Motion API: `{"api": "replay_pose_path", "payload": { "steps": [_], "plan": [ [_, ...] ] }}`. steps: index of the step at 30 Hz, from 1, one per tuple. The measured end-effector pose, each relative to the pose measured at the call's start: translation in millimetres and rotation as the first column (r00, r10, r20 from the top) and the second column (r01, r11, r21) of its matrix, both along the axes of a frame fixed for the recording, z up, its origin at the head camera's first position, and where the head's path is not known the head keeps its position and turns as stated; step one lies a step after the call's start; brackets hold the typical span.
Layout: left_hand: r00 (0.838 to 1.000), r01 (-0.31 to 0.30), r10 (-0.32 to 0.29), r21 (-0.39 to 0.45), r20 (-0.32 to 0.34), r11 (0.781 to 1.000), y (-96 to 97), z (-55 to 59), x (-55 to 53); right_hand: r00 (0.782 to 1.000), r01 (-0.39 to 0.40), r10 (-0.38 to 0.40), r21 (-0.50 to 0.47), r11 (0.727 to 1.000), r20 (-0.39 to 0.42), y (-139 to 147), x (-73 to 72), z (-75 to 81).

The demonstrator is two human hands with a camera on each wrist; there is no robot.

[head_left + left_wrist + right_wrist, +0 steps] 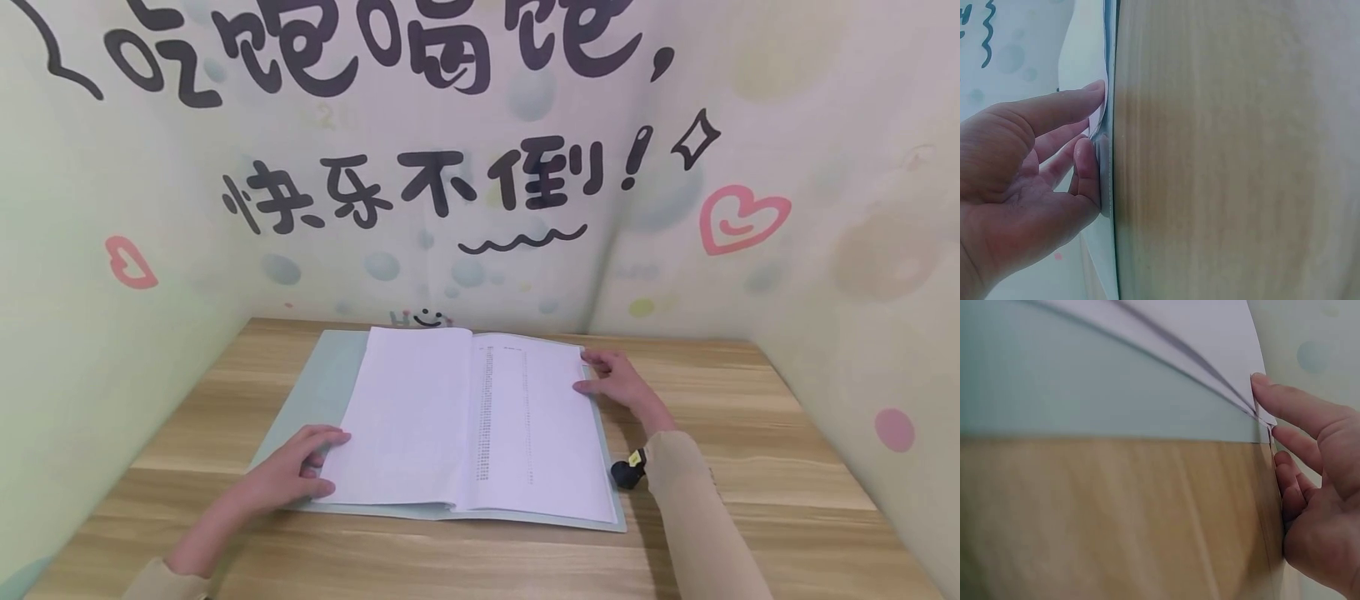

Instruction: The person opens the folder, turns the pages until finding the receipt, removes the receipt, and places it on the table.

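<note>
Open book with pale blue cover lies on brown wooden table, between hands; long sides of pages run toward pale wall. Left hand touches blank white left page near close outer corner; page lies right. Right hand touches printed white right page at far outer corner; page lies left. Fingers bent, part open; cannot tell if either hand pinches paper.

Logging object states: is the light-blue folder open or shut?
Open: the light-blue folder lies spread on the wooden table, blank-looking page left, printed page right.
</note>
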State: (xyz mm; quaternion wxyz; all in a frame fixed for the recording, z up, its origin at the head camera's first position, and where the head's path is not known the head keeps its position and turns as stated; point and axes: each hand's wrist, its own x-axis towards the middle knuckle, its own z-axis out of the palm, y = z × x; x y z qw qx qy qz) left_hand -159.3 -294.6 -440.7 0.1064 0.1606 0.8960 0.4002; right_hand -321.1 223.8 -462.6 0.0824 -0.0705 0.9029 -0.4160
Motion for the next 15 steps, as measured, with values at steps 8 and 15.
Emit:
{"api": "replay_pose_path", "payload": {
  "steps": [8,15],
  "plan": [
    [1.000,0.004,-0.004,0.006,0.006,1.000,0.1,2.0,1.2,1.000,0.014,-0.014,-0.027,1.000,-0.014,0.3,-1.6,-4.3],
    [1.000,0.003,-0.003,0.012,0.011,1.000,0.4,2.1,1.1,0.997,-0.023,0.020,-0.034,0.999,-0.070,0.7,0.0,-0.4]
  ]
}}
